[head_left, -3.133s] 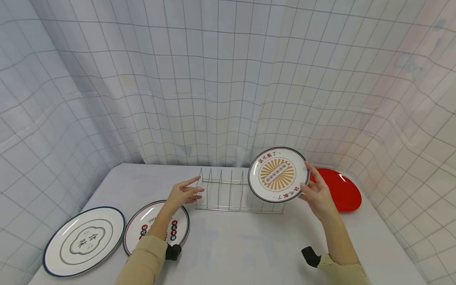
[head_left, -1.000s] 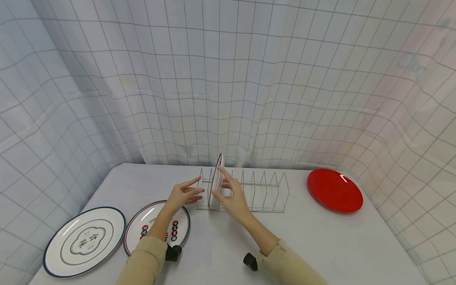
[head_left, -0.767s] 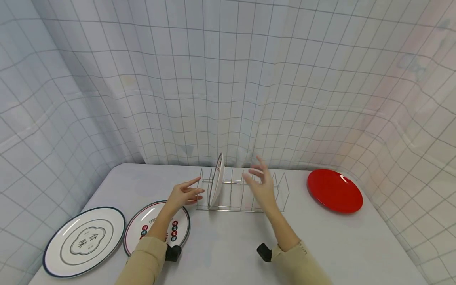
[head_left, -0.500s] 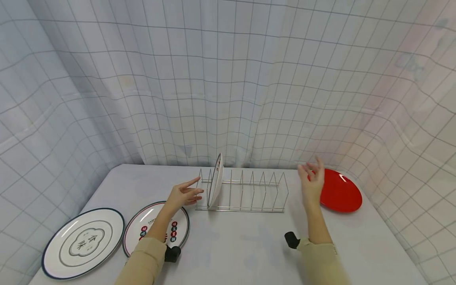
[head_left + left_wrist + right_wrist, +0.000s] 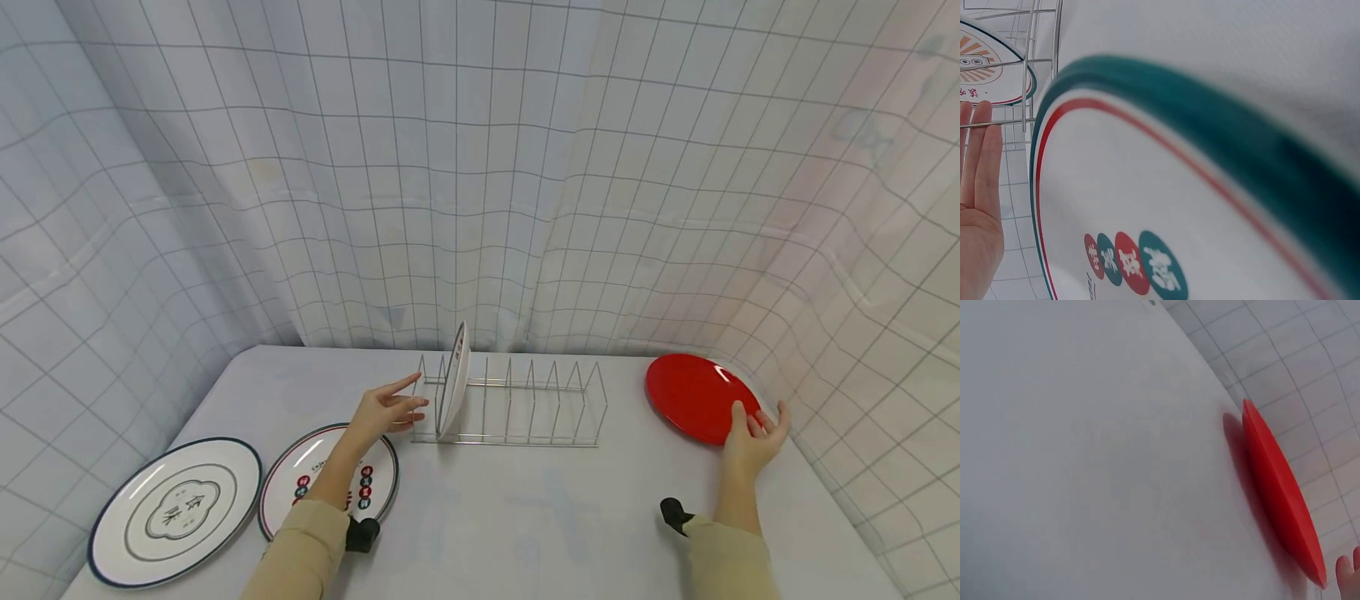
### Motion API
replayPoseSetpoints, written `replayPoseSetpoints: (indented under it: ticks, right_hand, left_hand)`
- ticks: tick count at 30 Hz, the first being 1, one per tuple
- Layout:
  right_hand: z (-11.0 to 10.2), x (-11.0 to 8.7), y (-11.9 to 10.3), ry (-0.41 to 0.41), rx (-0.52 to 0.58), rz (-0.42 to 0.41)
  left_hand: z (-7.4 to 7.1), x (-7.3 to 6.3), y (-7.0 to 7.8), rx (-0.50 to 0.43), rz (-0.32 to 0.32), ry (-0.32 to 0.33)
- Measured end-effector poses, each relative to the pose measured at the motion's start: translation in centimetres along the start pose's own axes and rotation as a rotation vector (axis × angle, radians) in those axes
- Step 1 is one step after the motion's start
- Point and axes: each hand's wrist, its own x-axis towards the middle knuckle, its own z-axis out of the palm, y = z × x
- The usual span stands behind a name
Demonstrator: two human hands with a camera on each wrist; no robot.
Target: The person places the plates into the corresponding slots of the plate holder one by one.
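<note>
My left hand (image 5: 378, 414) stays at the left end of the silver wire rack (image 5: 510, 443), fingers extended at its end wires. In the left wrist view its straight fingers (image 5: 986, 169) overlap a wire. A white plate (image 5: 456, 383) with a dark rim stands on edge in the rack's left part, leaning slightly; the left wrist view catches its sunburst print. Over at the right, my right hand (image 5: 752, 442) is at the near right rim of a red plate (image 5: 693, 396), thumb over the rim and fingers spread outside it. That plate lies on the table.
Under my left forearm lies a white plate (image 5: 381, 475) with red and green dots. Beside it, farther left, is a larger white plate (image 5: 138, 521) with a dark blue rim. A checked curtain (image 5: 480, 208) encloses the table (image 5: 525, 525) at the back and sides.
My right hand brought the sunburst plate from the right into the rack, let it go, then moved right to the red plate. The left hand has stayed at the rack's end.
</note>
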Motion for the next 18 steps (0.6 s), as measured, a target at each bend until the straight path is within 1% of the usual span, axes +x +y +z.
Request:
replayPoseSetpoints:
  ticks: [5, 9, 11, 13, 16, 18]
  right_hand:
    - [-1.7, 0.9, 0.9, 0.014, -0.054, 0.09]
    - [-2.4, 1.4, 1.1, 0.005, -0.065, 0.142]
    - [-2.7, 1.5, 1.2, 0.0, -0.092, 0.167]
    - [-2.9, 1.7, 1.3, -0.028, -0.103, 0.212]
    - [-3.2, 1.8, 1.4, -0.112, -0.039, 0.311]
    - [-3.2, 2.0, 1.6, -0.158, 0.025, 0.366]
  left_hand:
    - [0.0, 0.0, 0.1, 0.001, 0.002, 0.0]
    - [0.0, 0.0, 0.1, 0.007, 0.004, 0.003]
    - [0.0, 0.0, 0.1, 0.007, 0.005, 0.003]
    - [0.0, -0.1, 0.1, 0.003, 0.005, 0.002]
    - [0.0, -0.1, 0.1, -0.001, 0.004, 0.0]
    - [0.0, -0.1, 0.1, 0.001, 0.005, -0.001]
